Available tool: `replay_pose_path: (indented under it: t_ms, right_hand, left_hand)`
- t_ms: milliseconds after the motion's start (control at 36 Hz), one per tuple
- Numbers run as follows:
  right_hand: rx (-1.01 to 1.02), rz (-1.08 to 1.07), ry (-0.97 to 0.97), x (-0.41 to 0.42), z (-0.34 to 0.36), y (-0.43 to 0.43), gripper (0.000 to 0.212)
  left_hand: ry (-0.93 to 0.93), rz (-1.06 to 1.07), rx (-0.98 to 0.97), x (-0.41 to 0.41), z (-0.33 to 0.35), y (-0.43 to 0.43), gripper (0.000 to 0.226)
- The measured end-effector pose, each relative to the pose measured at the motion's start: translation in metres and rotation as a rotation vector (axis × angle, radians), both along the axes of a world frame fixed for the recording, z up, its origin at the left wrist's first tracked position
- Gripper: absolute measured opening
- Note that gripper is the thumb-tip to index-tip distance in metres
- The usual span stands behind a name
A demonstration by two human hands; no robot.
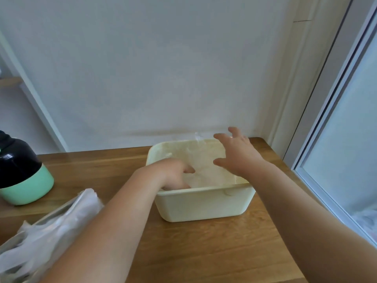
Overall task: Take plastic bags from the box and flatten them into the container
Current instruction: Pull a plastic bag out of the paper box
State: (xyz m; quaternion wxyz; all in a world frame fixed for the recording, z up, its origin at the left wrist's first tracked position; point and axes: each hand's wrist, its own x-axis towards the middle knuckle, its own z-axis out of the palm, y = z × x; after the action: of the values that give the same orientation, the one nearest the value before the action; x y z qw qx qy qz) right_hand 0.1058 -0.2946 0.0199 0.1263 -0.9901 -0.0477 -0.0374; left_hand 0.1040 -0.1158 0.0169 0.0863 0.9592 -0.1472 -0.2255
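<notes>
**Flattening step.** The left hand [175, 174] reaches down into the container [204, 205], centre of frame on the table [204, 252], apparently pressing a clear bag [204, 170] to its floor. The near rim hides the fingers, so the grip cannot be told. The right hand [236, 154] hovers over the far right rim, fingers spread, holding nothing. The box [61, 211], lower left, holds more bags [40, 242]. Next move, probably: smooth the film with the right palm.

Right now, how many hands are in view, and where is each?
2. The left hand reaches down inside the cream container, partly hidden by its front wall. The right hand is spread open above the container's far right side.
</notes>
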Motion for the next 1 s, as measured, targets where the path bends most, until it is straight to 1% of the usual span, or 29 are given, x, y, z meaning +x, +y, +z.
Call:
replay_pose_path:
  t_ms: [83,139,194,278,306,361,417,500,583,667,722,778,833,1000]
  right_hand:
    - [-0.133,0.026,-0.145,-0.005,0.005,0.000,0.055]
    - [-0.196,0.094,-0.128,-0.004,0.006,0.001,0.044]
    - [-0.261,0.130,0.006,-0.003,0.003,0.002,0.042]
    - [-0.205,0.095,0.365,0.002,-0.006,0.002,0.051]
    - [-0.206,0.089,0.447,0.004,-0.010,0.001,0.051]
    - [-0.258,0.092,0.525,0.009,-0.016,-0.001,0.046]
    - [-0.273,0.088,0.533,0.012,-0.019,-0.002,0.043]
    - [-0.254,0.072,0.488,0.010,-0.016,-0.001,0.041]
    - [-0.198,0.051,0.344,0.007,-0.009,-0.003,0.040]
    - [-0.116,0.052,0.192,-0.001,0.005,-0.005,0.045]
    - [-0.045,0.062,0.102,-0.008,0.010,-0.004,0.048]
    - [0.049,0.066,0.003,-0.017,0.014,0.002,0.043]
    - [0.128,0.087,-0.099,-0.027,0.017,0.011,0.036]
    - [0.381,0.225,-0.180,-0.054,0.019,0.063,0.030]
  left_hand:
    - [0.038,0.012,0.037,0.001,-0.003,-0.006,0.063]
    - [0.046,0.010,0.046,0.002,-0.005,-0.010,0.059]
    - [0.063,0.011,0.057,0.004,-0.008,-0.013,0.058]
    - [0.080,0.008,0.066,0.007,-0.012,-0.014,0.058]
    - [0.086,0.006,0.069,0.008,-0.013,-0.014,0.058]
    - [0.098,0.005,0.066,0.009,-0.015,-0.013,0.057]
    - [0.104,0.009,0.052,0.009,-0.016,-0.013,0.056]
    - [0.062,0.037,-0.003,0.009,-0.014,-0.011,0.058]
    - [-0.057,0.082,-0.086,0.007,-0.009,-0.006,0.056]
    - [-0.180,0.139,-0.221,0.002,-0.003,0.002,0.044]
    - [-0.286,0.161,-0.327,-0.004,0.001,0.008,0.031]
    - [-0.386,0.168,-0.420,-0.014,0.006,0.015,0.022]
    - [-0.450,0.182,-0.500,-0.024,0.011,0.024,0.017]
    - [-0.539,0.270,-0.599,-0.062,0.016,0.066,0.016]
